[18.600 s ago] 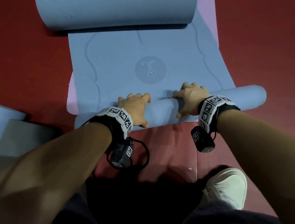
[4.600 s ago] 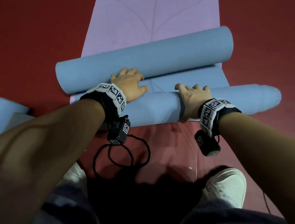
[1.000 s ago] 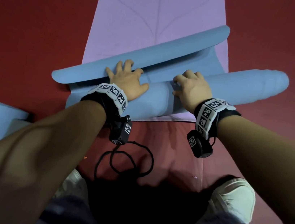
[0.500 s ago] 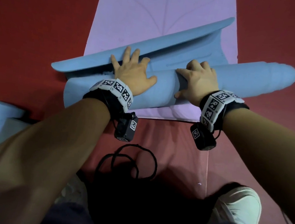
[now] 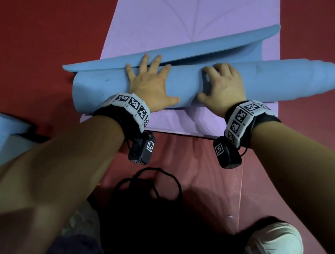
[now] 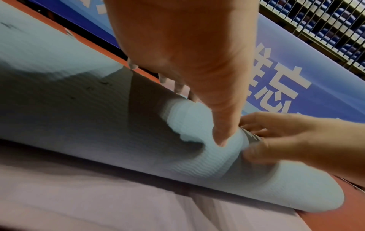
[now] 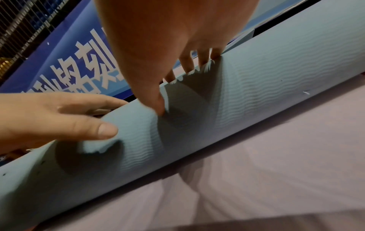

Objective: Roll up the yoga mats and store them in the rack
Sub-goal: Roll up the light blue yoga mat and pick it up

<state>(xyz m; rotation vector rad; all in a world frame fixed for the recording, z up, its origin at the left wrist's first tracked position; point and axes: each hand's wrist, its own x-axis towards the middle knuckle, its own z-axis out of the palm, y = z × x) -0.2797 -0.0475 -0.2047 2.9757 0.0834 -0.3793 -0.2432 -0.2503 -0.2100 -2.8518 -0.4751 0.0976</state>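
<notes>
Where its flap [image 5: 173, 48] ends, hands [image 5: 151, 83] press roll [image 5: 276, 77].

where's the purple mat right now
In the head view the purple mat lies flat on the red floor, centre frame, directly under the blue mat roll that the left hand and right hand press on.

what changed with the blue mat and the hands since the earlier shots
The blue mat has been rolled away from the person, over the purple mat; only a narrow curled flap remains unrolled. Left hand and right hand moved forward with it. Both still press on the roll, skewed as before.
</notes>
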